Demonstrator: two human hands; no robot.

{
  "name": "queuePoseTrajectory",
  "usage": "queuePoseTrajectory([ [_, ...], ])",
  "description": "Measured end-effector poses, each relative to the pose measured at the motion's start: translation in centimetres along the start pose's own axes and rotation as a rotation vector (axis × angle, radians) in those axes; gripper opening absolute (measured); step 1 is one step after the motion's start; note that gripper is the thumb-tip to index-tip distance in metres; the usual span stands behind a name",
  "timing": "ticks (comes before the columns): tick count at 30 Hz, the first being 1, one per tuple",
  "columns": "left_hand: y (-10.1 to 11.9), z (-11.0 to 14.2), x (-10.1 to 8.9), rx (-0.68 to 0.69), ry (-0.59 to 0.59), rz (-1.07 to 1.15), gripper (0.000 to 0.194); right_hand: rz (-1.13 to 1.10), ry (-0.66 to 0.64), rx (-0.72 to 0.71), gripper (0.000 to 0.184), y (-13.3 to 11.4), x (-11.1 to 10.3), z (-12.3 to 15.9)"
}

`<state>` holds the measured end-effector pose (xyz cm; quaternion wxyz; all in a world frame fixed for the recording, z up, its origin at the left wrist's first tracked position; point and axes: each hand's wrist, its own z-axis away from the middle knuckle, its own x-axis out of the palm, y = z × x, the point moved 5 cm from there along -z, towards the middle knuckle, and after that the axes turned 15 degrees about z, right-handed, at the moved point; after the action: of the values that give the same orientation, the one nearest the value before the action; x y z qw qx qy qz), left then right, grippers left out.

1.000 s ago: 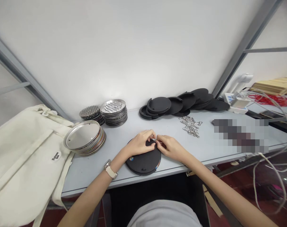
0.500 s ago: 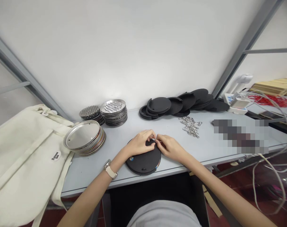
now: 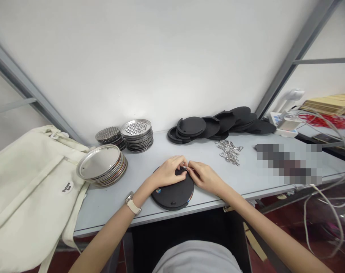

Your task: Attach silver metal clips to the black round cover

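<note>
A round black disc lies flat near the front edge of the table, with a small coloured sticker at its left and a dark slot near the bottom. A sliver of colour shows at its right rim. My left hand rests over its upper part, thumb and fingers pinched. From the right, my right hand meets it fingertip to fingertip at the disc's upper right rim. A bit of silvery metal, seemingly a small metal clip, shows between the fingertips; most of it is hidden.
Loose metal clips lie to the right. Black discs overlap along the wall. Metal discs and grater plates are stacked at left, beside a cream bag. A blurred-out item and white cables are at right.
Both hands stay at the same rim spot, with only slight finger movement. The disc and the piles have not visibly moved.
</note>
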<state>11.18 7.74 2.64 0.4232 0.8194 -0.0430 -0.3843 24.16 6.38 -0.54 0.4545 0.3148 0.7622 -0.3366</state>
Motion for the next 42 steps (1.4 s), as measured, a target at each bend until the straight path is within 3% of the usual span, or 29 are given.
queuePoseTrajectory([
  [31, -0.37, -0.04, 0.03, 0.001, 0.014, 0.01, 0.021, -0.015, 0.0, 0.051, 0.016, 0.5, -0.15, 0.08],
  [36, -0.02, -0.04, -0.06, 0.009, 0.01, -0.046, 0.019, -0.112, -0.06, 0.039, 0.022, 0.61, 0.16, -0.02],
  [42, 0.14, -0.03, -0.16, 0.024, 0.026, -0.131, 0.017, -0.063, -0.134, 0.017, 0.03, 0.51, 0.45, -0.22],
])
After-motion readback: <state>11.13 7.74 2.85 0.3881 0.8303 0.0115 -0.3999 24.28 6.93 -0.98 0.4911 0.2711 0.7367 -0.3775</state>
